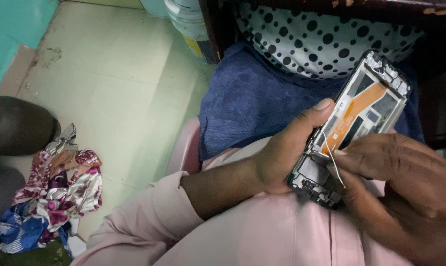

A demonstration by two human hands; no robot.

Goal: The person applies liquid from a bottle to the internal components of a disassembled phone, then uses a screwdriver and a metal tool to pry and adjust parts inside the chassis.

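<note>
Two hands meet on an opened phone (353, 125), and I start at the fingers. My right hand (405, 182) pinches a thin white wire (335, 165) between thumb and fingertips, just over the phone's lower half. My left hand (287, 152) grips the phone by its left edge, thumb laid along the frame near the top, fingers curled under the body out of sight. The phone lies tilted, back cover off, top end far and right, bottom end near; an orange flex strip (353, 116) runs along its middle among dark parts. I hold it above my lap, over pale pink cloth (262, 231) that covers the near part of the view. Beyond the phone lie a blue towel (247, 98) and a white fabric with black dots (311, 39). Far to the left I see a pale tiled floor (114, 79), a crumpled floral cloth (60, 192) on it, and a white bucket (186, 19) at the far edge.
</note>
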